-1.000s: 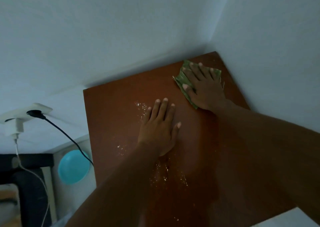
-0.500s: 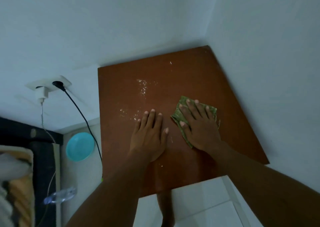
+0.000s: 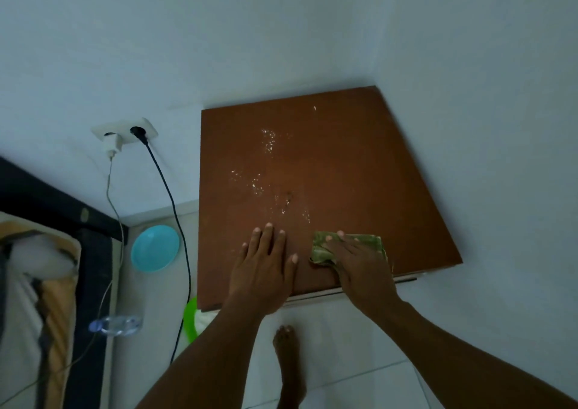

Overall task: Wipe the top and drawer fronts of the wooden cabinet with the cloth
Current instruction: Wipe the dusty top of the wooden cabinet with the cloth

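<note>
The brown wooden cabinet top (image 3: 359,164) fills the middle of the view, set into a corner of two white walls. White crumbs or dust (image 3: 269,171) are scattered across its left centre. My right hand (image 3: 362,268) presses flat on a green cloth (image 3: 322,250) near the front edge of the top. My left hand (image 3: 266,268) lies flat on the wood just left of the cloth, fingers spread, holding nothing. The drawer fronts are hidden below the front edge.
A wall socket (image 3: 125,133) with a white charger and a black cable (image 3: 169,196) is left of the cabinet. A turquoise bowl (image 3: 154,247), a clear bottle (image 3: 117,325) and a green item (image 3: 190,318) lie on the floor. A bed (image 3: 47,283) stands at far left. My bare foot (image 3: 287,365) is on the tiles.
My right hand has dragged the cloth from the far right corner back to the front edge. My left hand slid toward the front too. The view pulled back.
</note>
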Motion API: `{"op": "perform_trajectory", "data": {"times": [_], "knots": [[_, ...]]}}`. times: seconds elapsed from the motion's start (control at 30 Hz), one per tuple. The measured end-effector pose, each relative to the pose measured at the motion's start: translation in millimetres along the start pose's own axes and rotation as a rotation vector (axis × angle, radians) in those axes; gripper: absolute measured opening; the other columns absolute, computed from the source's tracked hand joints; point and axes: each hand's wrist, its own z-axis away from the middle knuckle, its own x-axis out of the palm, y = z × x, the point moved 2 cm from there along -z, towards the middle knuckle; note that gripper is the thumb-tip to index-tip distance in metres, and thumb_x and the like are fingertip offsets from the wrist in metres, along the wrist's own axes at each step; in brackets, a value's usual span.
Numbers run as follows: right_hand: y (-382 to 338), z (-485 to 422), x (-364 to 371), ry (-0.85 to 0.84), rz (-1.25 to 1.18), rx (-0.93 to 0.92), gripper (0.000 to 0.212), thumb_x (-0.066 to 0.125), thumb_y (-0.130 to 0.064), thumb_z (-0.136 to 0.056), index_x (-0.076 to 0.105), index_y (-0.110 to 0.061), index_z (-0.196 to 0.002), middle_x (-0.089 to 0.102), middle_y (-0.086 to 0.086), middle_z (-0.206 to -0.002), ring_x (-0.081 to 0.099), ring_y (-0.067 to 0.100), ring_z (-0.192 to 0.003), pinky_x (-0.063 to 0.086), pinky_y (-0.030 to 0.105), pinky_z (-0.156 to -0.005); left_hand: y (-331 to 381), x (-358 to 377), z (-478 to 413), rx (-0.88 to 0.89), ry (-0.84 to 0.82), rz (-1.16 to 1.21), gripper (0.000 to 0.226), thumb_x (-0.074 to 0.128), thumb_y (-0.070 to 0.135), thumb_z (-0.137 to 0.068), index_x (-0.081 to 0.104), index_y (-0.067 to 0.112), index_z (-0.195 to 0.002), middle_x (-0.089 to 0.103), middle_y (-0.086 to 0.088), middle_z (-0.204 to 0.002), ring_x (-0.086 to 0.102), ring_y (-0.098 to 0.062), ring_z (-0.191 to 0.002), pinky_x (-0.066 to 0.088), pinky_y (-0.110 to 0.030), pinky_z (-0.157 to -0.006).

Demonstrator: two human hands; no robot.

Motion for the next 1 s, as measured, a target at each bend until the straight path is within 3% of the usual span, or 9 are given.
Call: {"op": "perform_trajectory", "data": {"times": [0.07,0.17,0.4,0.6,0.7,0.8,0.9,1.0], "knots": [[-7,-16,-12,0.015,-0.077,-0.046,0.024,0.053,-0.025,-0.097,0.066,-0.022,-0.116,0.075,0.006,-0.097,0.072,0.030,-0.079,0.060,0.039,-0.064,-6,-6,-8,-0.008,0.002,0.006,0.066,0.015,0.055,-0.104,0.008,0.024,-0.161,-0.002,-0.003,-0.170,-0.004,-0.024,-0.156,0.005,-0.043,-0.124],[-4,-67,-23,0.005,-0.179,-0.059,0.033,0.035,-0.042,-0.104,0.058,-0.024,-0.119,0.071,0.005,-0.091,0.066,0.026,-0.067,0.055,0.037,-0.052,-15,-22,-31,-0.010,0.004,0.017,0.066,0.015,0.055,-0.104,0.007,0.024,-0.161,-0.002,-0.003,-0.170,-0.005,-0.023,-0.156,0.005,-0.043,-0.125],[48,-235,10,-0.138,-0.060,0.035,0.031,0.054,-0.022,-0.099,0.058,-0.023,-0.130,0.069,0.007,-0.116,0.065,0.033,-0.096,0.056,0.045,-0.075,-39,-62,-124,0.013,-0.019,0.010,0.067,0.012,0.056,-0.104,0.004,0.023,-0.162,-0.007,-0.003,-0.170,-0.009,-0.022,-0.155,0.001,-0.042,-0.124],[90,-356,31,-0.106,-0.001,0.118,0.039,0.052,-0.025,-0.095,0.058,-0.024,-0.133,0.066,0.011,-0.127,0.063,0.040,-0.109,0.053,0.051,-0.088,-57,-96,-203,0.069,0.004,-0.028,0.066,0.011,0.056,-0.104,0.005,0.023,-0.161,-0.007,-0.004,-0.169,-0.009,-0.022,-0.155,0.002,-0.043,-0.126],[105,-395,43,-0.223,-0.016,0.116,0.046,0.044,-0.036,-0.093,0.055,-0.027,-0.137,0.063,0.008,-0.133,0.061,0.037,-0.116,0.051,0.050,-0.094,-62,-105,-224,0.099,0.017,-0.029,0.065,0.013,0.054,-0.105,0.006,0.022,-0.161,-0.005,-0.003,-0.169,-0.008,-0.021,-0.155,0.002,-0.042,-0.126],[115,-407,62,-0.423,-0.010,0.133,0.064,0.031,-0.060,-0.091,0.046,-0.029,-0.144,0.051,0.005,-0.149,0.046,0.030,-0.136,0.037,0.049,-0.113,-66,-104,-234,0.123,0.074,-0.004,0.063,0.015,0.051,-0.105,0.015,0.022,-0.161,0.006,-0.002,-0.170,-0.001,-0.020,-0.156,0.007,-0.040,-0.126],[117,-410,71,-0.400,0.004,0.106,0.055,0.031,-0.054,-0.100,0.047,-0.025,-0.145,0.046,0.003,-0.153,0.036,0.028,-0.144,0.025,0.045,-0.120,-70,-98,-236,0.138,0.127,0.019,0.061,0.017,0.049,-0.105,0.023,0.021,-0.159,0.016,-0.003,-0.168,0.007,-0.020,-0.155,0.013,-0.040,-0.126],[113,-399,85,-0.428,0.069,0.133,0.050,0.026,-0.045,-0.106,0.033,-0.031,-0.154,0.028,-0.002,-0.163,0.014,0.024,-0.153,0.007,0.049,-0.122,-74,-92,-236,0.147,0.192,0.054,0.062,0.020,0.048,-0.103,0.034,0.019,-0.156,0.027,-0.005,-0.165,0.017,-0.022,-0.154,0.021,-0.043,-0.124]]}}
